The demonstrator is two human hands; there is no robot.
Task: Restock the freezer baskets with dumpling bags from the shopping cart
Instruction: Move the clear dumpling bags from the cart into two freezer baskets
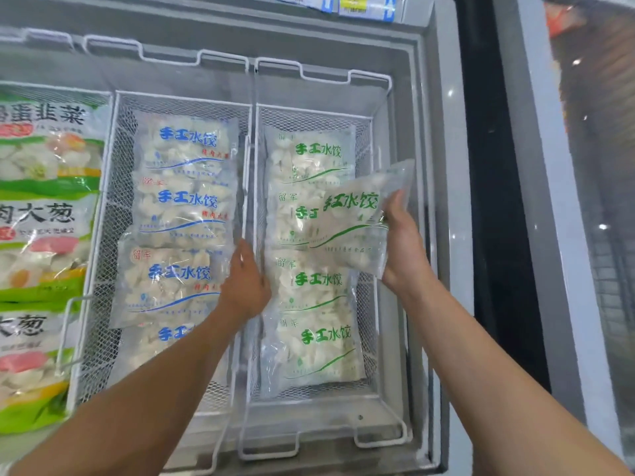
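**Green bag held over the right basket**

Right hand (pixel 402 245) grips a green-lettered dumpling bag (pixel 357 221) by its 3 o'clock edge, tilted above the right basket (pixel 372 139). Left hand (pixel 245 283), arm outstretched, holds the blue-lettered bag (pixel 168 283) at 9 o'clock in the middle basket (pixel 118 132).

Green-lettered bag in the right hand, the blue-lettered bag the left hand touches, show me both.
Green-lettered bag (pixel 354 218), head view, on its printed front.
Blue-lettered bag (pixel 171 286), head view, on its front's middle.

Single head view, looking steeply down, close above the freezer (pixel 426 139) and its baskets (pixel 252 108), at arm's length.
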